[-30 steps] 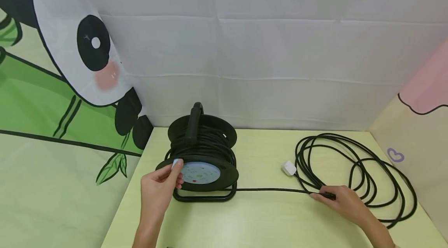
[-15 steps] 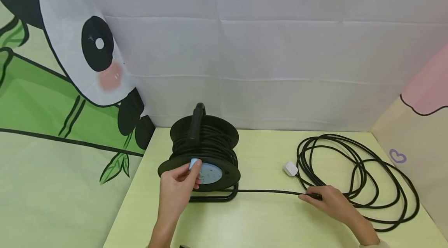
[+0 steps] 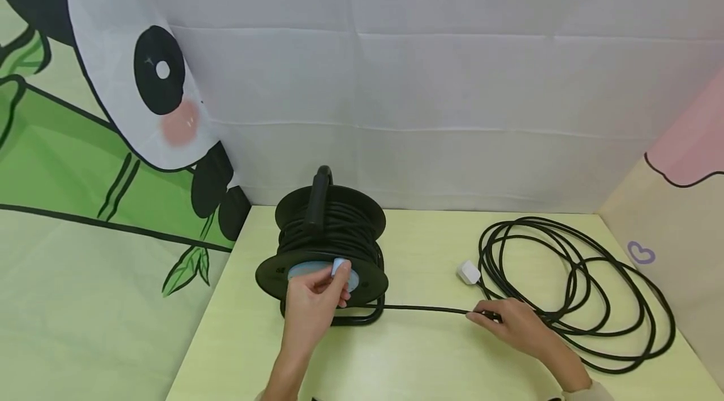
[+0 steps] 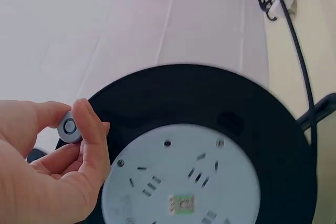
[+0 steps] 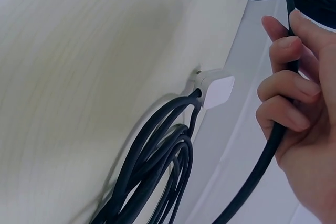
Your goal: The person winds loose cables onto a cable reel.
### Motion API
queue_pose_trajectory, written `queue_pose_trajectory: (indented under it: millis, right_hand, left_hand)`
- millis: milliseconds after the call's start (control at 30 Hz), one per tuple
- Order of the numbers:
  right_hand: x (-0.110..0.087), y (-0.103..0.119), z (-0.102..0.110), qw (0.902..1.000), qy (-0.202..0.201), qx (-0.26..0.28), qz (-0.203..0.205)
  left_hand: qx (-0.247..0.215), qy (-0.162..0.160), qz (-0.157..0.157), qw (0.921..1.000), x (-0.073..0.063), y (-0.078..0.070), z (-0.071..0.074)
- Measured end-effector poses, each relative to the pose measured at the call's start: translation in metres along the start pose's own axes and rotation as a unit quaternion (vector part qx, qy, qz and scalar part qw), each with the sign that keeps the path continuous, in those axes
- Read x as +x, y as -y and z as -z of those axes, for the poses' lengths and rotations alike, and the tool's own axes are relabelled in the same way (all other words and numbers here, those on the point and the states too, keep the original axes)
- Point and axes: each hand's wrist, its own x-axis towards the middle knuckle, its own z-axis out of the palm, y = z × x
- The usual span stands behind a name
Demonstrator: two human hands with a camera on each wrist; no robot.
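A black cable reel (image 3: 270, 278) stands on the table, with a light blue round socket panel (image 4: 181, 174) on its front face. My left hand (image 3: 310, 307) pinches the small pale blue knob (image 3: 338, 265) at that face between thumb and fingers; the knob's round end (image 4: 69, 128) shows in the left wrist view. To the right, my right hand (image 3: 515, 327) grips the black cable (image 3: 424, 308), which runs fairly straight from the low part of the reel. In the right wrist view, curled fingers (image 5: 286, 85) wrap that cable.
Loose loops of cable (image 3: 577, 256) lie on the right side of the table, by the cloth wall. Beside them rests a white plug (image 3: 469, 272). The reel's black carrying handle (image 3: 318, 203) sticks up, and its tube frame (image 3: 362, 319) rests on the table.
My left hand has moved right across the reel's face with the knob, and the panel's markings have turned. My right hand has come left toward the reel, still holding the cable.
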Motion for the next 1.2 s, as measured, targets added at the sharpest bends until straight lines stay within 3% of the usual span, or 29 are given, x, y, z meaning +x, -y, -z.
queue_pose_trajectory:
  millis: [300,533,900,1200]
  right_hand:
    - [0.007,0.010,-0.003,0.9996,-0.023,-0.009,0.016]
    - [0.015,0.016,0.000,0.9978,-0.038,-0.022,0.049]
    - [0.020,0.012,0.019,0.9988,-0.029,-0.024,0.030]
    - [0.021,0.012,0.037,0.9966,-0.042,-0.049,0.051]
  left_hand:
    - [-0.031,0.030,0.037,0.9984,-0.001,0.015,-0.024]
    - [-0.052,0.028,0.043,0.9973,-0.003,0.025,-0.035]
    - [-0.033,0.040,0.057,0.9970,-0.006,0.039,-0.045]
    - [-0.014,0.043,0.076,0.9961,-0.008,0.059,-0.050]
